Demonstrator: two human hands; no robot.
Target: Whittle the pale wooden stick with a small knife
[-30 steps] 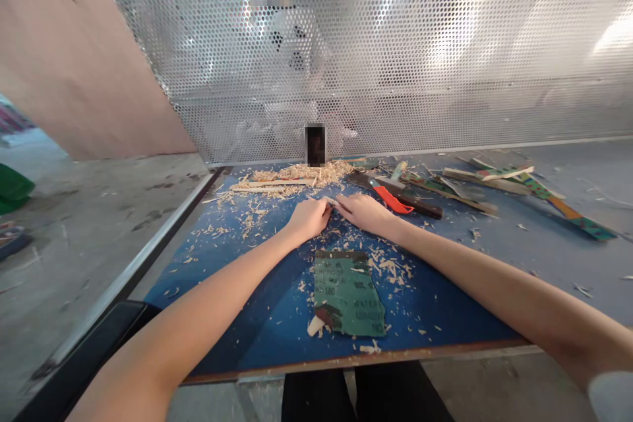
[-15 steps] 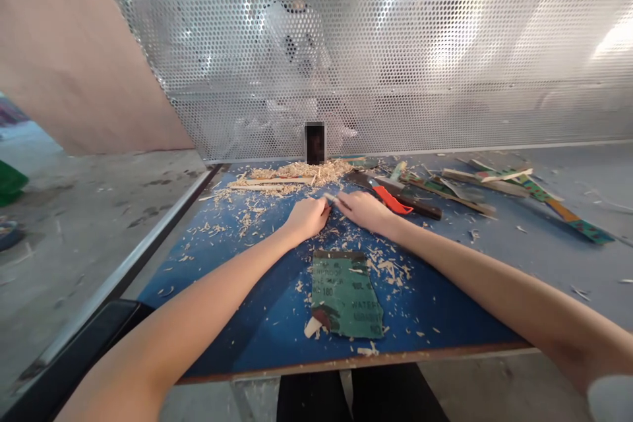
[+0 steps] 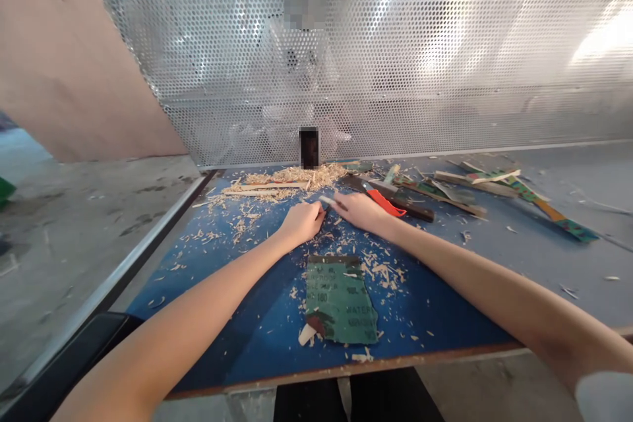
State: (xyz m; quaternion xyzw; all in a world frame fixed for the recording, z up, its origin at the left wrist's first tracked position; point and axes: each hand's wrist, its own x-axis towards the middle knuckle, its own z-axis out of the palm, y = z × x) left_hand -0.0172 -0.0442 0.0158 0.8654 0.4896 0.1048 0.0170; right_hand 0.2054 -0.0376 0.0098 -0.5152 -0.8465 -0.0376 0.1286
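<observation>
Near the middle of the blue tabletop [image 3: 198, 316], my left hand [image 3: 304, 221] is closed, with its fingertips against a small pale piece [image 3: 327, 200]. My right hand [image 3: 360, 210] pinches the same piece from the right, fingers closed. The piece looks like a short bit of wood; most of it is hidden by the fingers. Between my forearms a torn green sheet of sandpaper [image 3: 341, 303] lies printed side up, its lower left corner curled. A saw with an orange-red guard [image 3: 386, 203] and a dark handle lies just right of my right hand.
Wood shavings [image 3: 316, 178] are heaped behind my hands, with thin strips in them. Painted wood strips [image 3: 554, 211] lie at the right. A perforated metal screen [image 3: 420, 79] stands along the back edge, a person [image 3: 301, 59] behind it.
The view has shifted slightly, so the table things appear a little to the left. My hands remain together; the pale piece between them shows a bit more.
</observation>
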